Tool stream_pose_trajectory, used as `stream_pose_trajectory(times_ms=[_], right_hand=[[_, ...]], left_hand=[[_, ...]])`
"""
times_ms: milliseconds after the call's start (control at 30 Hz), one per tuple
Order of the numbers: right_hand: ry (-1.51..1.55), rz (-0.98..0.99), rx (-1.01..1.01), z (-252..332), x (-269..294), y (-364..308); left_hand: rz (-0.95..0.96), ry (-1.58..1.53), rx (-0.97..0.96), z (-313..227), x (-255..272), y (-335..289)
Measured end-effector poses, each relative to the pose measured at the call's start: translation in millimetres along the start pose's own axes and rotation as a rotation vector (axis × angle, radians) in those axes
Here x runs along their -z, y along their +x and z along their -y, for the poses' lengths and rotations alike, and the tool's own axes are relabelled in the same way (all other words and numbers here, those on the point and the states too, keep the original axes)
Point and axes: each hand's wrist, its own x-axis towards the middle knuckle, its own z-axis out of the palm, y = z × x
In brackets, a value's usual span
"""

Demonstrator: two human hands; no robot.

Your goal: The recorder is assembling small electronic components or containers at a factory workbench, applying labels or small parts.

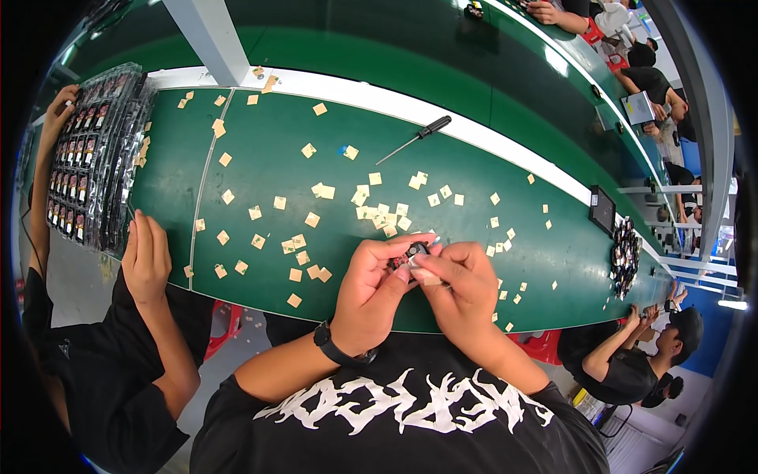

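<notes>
My left hand is curled round a small black electronic part with red and silvery bits, holding it above the near edge of the green worktable. Against that part's right side, my right hand is closed in a pinch. A small pale piece shows at its fingertips; whether it is stuck to the part I cannot tell. Fingers hide much of the black part. Just beyond both hands lies a cluster of beige paper squares, and many more are scattered across the tabletop.
A black-handled screwdriver lies near the far white ledge. At left, another person's hands are by stacked clear trays of small parts. To the right are a pile of dark parts and a black box. Other people sit farther right.
</notes>
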Motion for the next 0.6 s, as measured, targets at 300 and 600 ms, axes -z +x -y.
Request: stream_pose_trajectory(times_ms=[300,600], right_hand=[[-0.073,0.123,-0.062,27.7,38.6,5.4],[-0.424,0.334,0.477,32.5,39.8,29.8]], left_hand=[[-0.097,0.046,0.087,-31.6,3.8,-2.0],[0.091,0.357,0.166,-48.9,1.2,-12.8]])
